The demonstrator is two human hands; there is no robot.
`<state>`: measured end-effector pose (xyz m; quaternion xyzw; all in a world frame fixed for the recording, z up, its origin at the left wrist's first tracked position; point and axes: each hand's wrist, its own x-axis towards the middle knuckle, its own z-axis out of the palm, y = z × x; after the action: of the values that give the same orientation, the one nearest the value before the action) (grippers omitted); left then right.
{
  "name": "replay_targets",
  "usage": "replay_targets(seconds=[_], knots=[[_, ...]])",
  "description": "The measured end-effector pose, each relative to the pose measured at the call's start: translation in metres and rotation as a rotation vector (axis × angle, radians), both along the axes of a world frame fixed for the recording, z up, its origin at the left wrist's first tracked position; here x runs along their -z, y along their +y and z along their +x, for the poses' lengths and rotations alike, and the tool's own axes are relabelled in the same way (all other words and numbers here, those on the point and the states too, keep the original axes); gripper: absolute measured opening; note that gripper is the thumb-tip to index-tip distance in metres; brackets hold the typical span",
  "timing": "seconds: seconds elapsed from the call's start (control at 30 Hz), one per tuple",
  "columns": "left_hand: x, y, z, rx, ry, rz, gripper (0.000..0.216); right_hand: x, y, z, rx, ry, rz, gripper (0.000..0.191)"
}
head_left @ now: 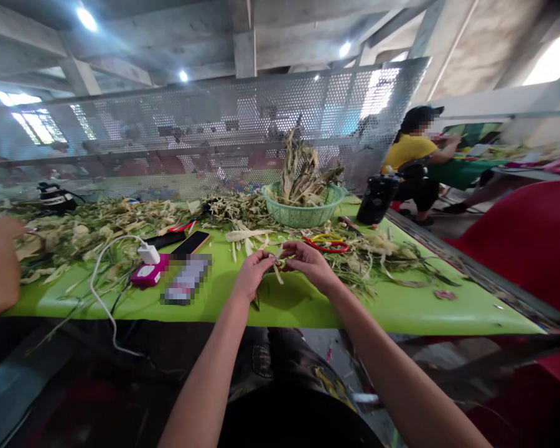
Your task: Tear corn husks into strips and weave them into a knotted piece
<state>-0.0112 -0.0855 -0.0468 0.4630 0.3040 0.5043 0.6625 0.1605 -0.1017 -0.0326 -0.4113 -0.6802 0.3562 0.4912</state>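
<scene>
Over the front of the green table (303,311), my left hand (256,270) and my right hand (308,261) meet, fingertips close together. Between them is a pale strip of dried husk (279,274), its ends sticking out above and below. Both hands are closed in a pinch on it. More pale husk strips (249,236) lie on the table just behind my left hand. Red-handled scissors (329,244) rest among shredded leaves beyond my right hand, with a yellow loop beside them.
A green basket (303,214) of dried husks stands at the back, beside a black bottle (378,199). Phones, a pink power strip (147,274) and a white charger cable (96,274) lie left. Another person's arm (0,267) reaches in at far left; a person in yellow (410,152) sits right.
</scene>
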Motion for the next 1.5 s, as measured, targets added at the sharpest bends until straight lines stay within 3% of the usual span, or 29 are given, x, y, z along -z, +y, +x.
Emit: replay_targets(seconds=[0.13, 0.4, 0.7, 0.8, 0.87, 1.03, 1.17, 1.33, 1.5], knots=[[0.000, 0.000, -0.001, 0.000, -0.001, -0.040, 0.032, 0.002, 0.003, 0.003, 0.088, -0.126, 0.071, 0.024], [0.000, 0.002, 0.001, -0.108, 0.142, 0.043, 0.029, -0.006, -0.001, 0.006, 0.266, -0.325, 0.282, 0.009], [-0.001, 0.001, 0.001, -0.209, 0.508, 0.238, 0.007, -0.006, -0.014, -0.001, 0.330, -0.651, 0.566, 0.012], [-0.001, 0.000, 0.001, -0.145, 0.605, 0.323, 0.007, -0.005, -0.013, 0.003, 0.306, -0.589, 0.545, 0.012], [-0.001, 0.001, -0.001, -0.020, 0.654, 0.416, 0.010, -0.004, -0.011, 0.007, 0.248, -0.504, 0.486, 0.011], [0.000, -0.001, -0.007, 0.238, 0.473, 0.406, 0.020, -0.004, -0.008, 0.014, 0.138, -0.267, 0.248, 0.017], [-0.003, -0.007, -0.010, 0.292, 0.216, 0.243, 0.028, -0.002, -0.008, 0.015, 0.091, -0.116, 0.090, 0.028], [-0.002, -0.005, -0.009, 0.113, -0.038, 0.028, 0.032, 0.006, -0.004, 0.009, 0.115, -0.171, 0.148, 0.024], [0.003, 0.005, -0.006, -0.119, 0.087, 0.085, 0.023, 0.007, -0.006, 0.001, 0.132, -0.323, 0.269, 0.016]])
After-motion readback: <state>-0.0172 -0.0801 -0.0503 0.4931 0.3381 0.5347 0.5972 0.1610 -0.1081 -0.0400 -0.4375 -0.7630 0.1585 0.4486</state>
